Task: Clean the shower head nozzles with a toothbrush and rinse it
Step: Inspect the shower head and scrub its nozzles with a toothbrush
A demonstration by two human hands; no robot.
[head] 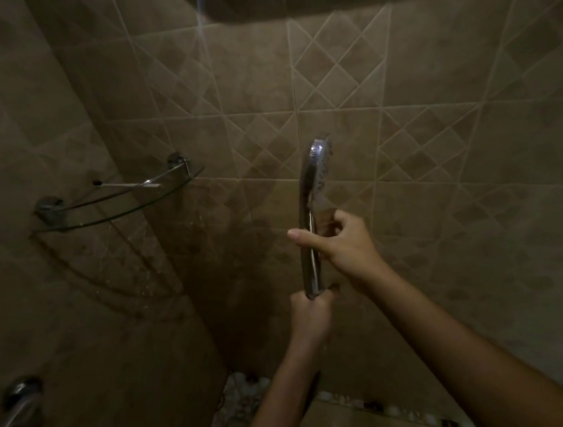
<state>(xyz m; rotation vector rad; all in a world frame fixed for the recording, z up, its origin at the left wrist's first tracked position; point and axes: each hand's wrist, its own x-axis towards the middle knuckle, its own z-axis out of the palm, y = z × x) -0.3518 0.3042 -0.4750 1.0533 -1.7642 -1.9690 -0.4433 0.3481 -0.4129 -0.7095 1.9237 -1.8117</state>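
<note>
A chrome hand-held shower head point(317, 167) stands upright in the middle of the view, its nozzle face turned to the right. My left hand point(310, 314) grips the bottom end of its handle. Higher up, my right hand point(339, 241) wraps the handle just under the head, thumb pointing left. No toothbrush is visible; whether my right hand also holds something is unclear in the dim light.
A glass corner shelf point(116, 206) with a chrome rail hangs on the tiled wall at left. A chrome tap fitting point(18, 421) sticks out at lower left. Brown tiled walls surround me, and a pebble floor strip point(239, 397) lies below.
</note>
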